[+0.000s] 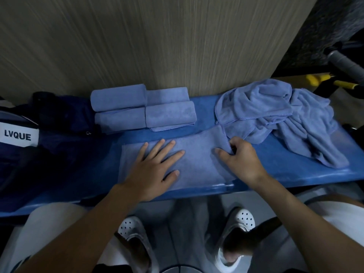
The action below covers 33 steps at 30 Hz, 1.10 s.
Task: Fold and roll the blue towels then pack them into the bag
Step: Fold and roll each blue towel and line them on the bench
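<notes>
A folded blue towel [197, 160] lies flat on the blue bench [285, 170] in front of me. My left hand [155, 168] presses flat on its left half, fingers spread. My right hand [239, 158] pinches the towel's right edge between thumb and curled fingers. Several rolled blue towels [141, 109] lie in a block at the back of the bench. A heap of loose blue towels [279, 115] sits at the right. The dark navy bag [55, 131] with a white "LVQUE" label [18, 136] lies at the left end.
A wood-grain wall [157, 42] rises directly behind the bench. A grey handle [346, 64] with yellow-and-black parts [325, 79] stands at the far right. My feet in white perforated shoes [238, 229] are under the bench's front edge.
</notes>
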### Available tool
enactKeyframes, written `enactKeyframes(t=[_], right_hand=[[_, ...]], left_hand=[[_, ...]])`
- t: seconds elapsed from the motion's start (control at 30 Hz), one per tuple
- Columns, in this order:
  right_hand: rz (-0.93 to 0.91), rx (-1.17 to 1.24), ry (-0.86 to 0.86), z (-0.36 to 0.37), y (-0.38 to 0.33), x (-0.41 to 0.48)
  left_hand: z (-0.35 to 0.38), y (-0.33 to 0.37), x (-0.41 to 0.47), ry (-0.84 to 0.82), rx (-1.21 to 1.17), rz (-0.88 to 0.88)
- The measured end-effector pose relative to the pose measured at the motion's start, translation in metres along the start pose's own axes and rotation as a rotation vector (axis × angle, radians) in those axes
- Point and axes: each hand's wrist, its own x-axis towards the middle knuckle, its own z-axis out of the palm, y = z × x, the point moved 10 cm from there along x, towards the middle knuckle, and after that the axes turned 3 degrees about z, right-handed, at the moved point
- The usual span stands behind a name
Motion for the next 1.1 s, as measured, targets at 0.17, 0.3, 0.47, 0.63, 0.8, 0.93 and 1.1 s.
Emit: enactKeyframes(t=[0.17, 0.3, 0.47, 0.63, 0.8, 0.93, 1.1], right_hand=[[0.064, 0.12, -0.083, 0.012, 0.005, 0.003], [0.147, -0.255, 0.019, 0.003, 0.019, 0.005], [0.195, -0.429, 0.014, 0.004, 0.022, 0.001], [0.165, -0.49, 0.019, 0.01, 0.016, 0.001], [0.178, -0.515, -0.038, 0.019, 0.016, 0.003], [0.177, -0.494, -0.043, 0.02, 0.013, 0.005], [0.016, -0.398, -0.013, 0.026, -0.01, 0.007]], left_hand=[[-0.002, 0.0, 0.0, 0.003, -0.003, 0.0], [0.0, -0.003, -0.002, -0.015, 0.014, 0.004], [0.004, -0.023, -0.01, -0.076, -0.008, -0.04], [-0.012, -0.007, -0.005, -0.041, 0.04, -0.01], [-0.006, 0.037, 0.024, -0.004, 0.046, 0.063], [0.007, 0.038, 0.026, -0.015, 0.039, 0.03], [0.007, 0.038, 0.029, -0.04, 0.007, 0.043]])
